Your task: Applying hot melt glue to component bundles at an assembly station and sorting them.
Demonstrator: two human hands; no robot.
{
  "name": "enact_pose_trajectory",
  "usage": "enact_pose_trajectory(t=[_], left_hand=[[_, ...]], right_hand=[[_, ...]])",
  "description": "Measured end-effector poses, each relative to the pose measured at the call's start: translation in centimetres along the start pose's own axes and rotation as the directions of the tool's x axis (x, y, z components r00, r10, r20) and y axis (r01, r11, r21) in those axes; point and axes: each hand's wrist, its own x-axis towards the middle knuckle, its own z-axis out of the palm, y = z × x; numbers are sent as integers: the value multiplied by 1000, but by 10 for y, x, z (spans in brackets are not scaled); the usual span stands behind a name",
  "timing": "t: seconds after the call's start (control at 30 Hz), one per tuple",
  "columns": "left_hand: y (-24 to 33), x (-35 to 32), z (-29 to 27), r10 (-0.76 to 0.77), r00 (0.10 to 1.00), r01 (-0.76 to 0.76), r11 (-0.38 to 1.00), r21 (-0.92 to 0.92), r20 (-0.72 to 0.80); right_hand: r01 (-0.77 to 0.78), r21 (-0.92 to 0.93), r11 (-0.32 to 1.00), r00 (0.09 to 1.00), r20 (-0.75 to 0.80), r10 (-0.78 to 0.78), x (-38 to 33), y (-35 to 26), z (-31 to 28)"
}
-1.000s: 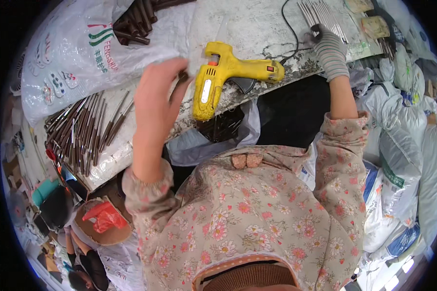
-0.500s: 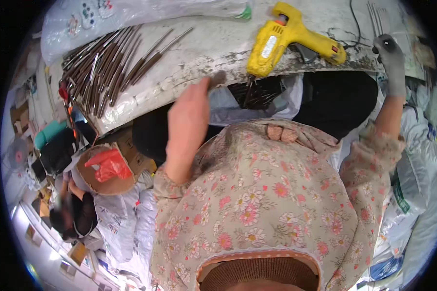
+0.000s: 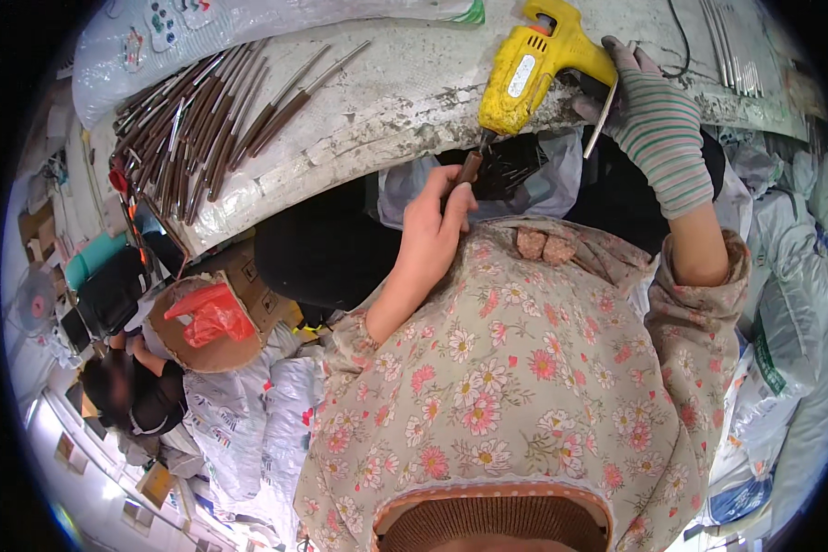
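Observation:
My bare left hand (image 3: 437,216) grips a short brown handle (image 3: 471,167), its upper end just below the nozzle of a yellow glue gun (image 3: 515,87). The glue gun lies on the worktable's near edge, nozzle pointing toward me. My right hand (image 3: 658,124), in a grey glove with striped cuff, closes around the gun's grip. A thin silver metal rod (image 3: 601,120) slants down from that same hand. Below the nozzle, an open white bag (image 3: 569,179) in my lap contains several dark slender pieces.
Many brown-handled metal rods (image 3: 207,120) lie heaped on the worktable (image 3: 359,120) at left. Several bare rods (image 3: 729,51) sit at far right, past the black cord (image 3: 681,46). A cardboard box (image 3: 221,359) holds a red bag. Another person (image 3: 143,396) is at lower left.
My right hand has come left from the bare rods to the glue gun, now with a rod. My left hand has moved right, bringing the brown handle under the nozzle.

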Motion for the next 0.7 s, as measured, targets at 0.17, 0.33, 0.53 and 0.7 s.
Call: enact_pose_trajectory(t=[0.17,0.33,0.53,0.7], left_hand=[[2,8,6,-54,997,61,988,-139,50],[6,6,8,-11,999,17,987,-159,40],[2,-4,1,-20,999,26,987,-155,44],[3,-8,-4,60,996,-48,985,-164,65]], right_hand=[[60,2,998,996,61,-60,5,5,-2],[56,79,995,995,81,-62,7,15,5],[121,108,987,992,23,-124,5,25,12],[209,250,945,967,-193,-163,-6,-3,-5]])
